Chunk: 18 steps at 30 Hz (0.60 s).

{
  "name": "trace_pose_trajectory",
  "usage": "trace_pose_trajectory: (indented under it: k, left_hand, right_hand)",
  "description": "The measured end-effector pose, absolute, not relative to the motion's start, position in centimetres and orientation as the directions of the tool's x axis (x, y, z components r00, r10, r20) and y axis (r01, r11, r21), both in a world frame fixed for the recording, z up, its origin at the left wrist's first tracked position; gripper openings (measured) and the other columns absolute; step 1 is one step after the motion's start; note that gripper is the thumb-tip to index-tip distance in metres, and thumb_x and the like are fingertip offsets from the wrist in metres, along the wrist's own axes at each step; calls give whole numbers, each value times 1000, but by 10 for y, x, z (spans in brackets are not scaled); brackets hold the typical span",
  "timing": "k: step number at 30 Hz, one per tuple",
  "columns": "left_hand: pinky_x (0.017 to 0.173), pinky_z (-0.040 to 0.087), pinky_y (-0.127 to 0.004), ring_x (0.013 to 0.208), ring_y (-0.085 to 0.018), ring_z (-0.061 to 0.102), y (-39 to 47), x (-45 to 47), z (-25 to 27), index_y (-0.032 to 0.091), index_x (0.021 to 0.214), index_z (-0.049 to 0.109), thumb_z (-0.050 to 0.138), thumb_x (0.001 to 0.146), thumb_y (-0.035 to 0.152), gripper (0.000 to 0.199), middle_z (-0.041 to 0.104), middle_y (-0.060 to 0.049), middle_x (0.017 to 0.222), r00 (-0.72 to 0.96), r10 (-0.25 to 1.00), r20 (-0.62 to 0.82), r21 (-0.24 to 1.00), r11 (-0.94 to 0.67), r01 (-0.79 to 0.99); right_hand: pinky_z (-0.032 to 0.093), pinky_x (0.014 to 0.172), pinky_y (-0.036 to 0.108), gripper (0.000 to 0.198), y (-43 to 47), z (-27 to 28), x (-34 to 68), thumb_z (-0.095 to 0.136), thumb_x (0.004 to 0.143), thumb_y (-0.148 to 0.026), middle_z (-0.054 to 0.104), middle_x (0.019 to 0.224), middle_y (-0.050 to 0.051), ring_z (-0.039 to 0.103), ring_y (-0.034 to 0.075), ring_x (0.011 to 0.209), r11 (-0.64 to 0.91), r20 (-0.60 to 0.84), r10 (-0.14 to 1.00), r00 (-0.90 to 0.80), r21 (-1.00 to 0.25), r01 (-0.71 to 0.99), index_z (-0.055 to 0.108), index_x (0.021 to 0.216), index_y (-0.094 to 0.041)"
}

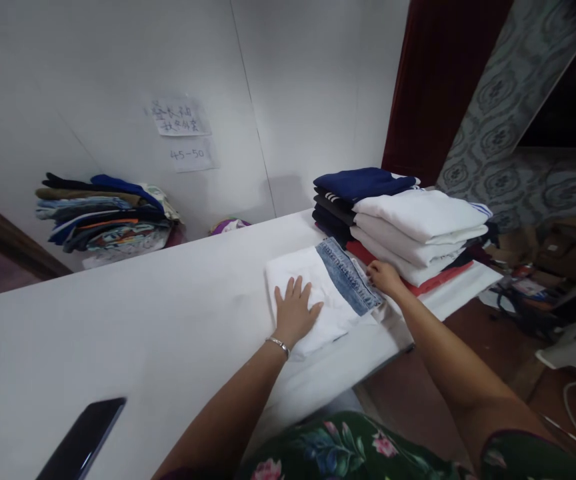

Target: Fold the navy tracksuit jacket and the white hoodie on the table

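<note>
A folded white garment [288,273] with a blue denim band [345,277] along its right side lies on the white table [168,333]. My left hand [297,310] rests flat on the white part, fingers spread, a silver bracelet at the wrist. At the garment's right edge, beside the denim band, the fingers of my right hand [384,277] are bent together and pinch the cloth. Just beyond that hand rises a stack of folded white clothes [418,223], with red cloth [441,280] at its bottom. What type of garment this is, I cannot tell.
Dark folded clothes [358,183] are piled behind the white stack. Another mixed clothes pile [113,217] stands beyond the table's far edge at left. A phone [83,437] lies at the near left. Paper notes [183,130] hang on the wall; a white plastic stool [575,347] stands right.
</note>
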<state>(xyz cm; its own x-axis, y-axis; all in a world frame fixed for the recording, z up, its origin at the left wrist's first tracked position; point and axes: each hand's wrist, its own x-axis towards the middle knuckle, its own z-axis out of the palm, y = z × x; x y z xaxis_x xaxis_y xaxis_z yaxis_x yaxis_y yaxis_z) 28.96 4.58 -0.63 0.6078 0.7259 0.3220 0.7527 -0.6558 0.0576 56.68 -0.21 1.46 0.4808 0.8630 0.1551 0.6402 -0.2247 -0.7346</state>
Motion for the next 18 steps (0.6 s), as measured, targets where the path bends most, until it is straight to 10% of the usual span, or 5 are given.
trace_pose_trajectory:
  k: [11,18]
  left_hand:
    - [111,15,-63,142,-31,23,46,290,-8,21,137,47,35,92,54,57,32,-9,153,605,730,318,54,-651,757]
    - [112,14,-62,142,-30,22,47,290,-10,22,137,47,33,92,54,57,32,-9,153,609,726,320,54,-656,753]
  right_hand:
    - [48,68,30,44,-79,-1,534,65,76,-51,68,96,7,61,21,84,20,360,834,418,-776,630,65,108,-21]
    - [43,60,28,34,-71,-22,539,59,77,-54,60,71,1,52,15,63,70,286,782,554,-923,378,64,80,-20]
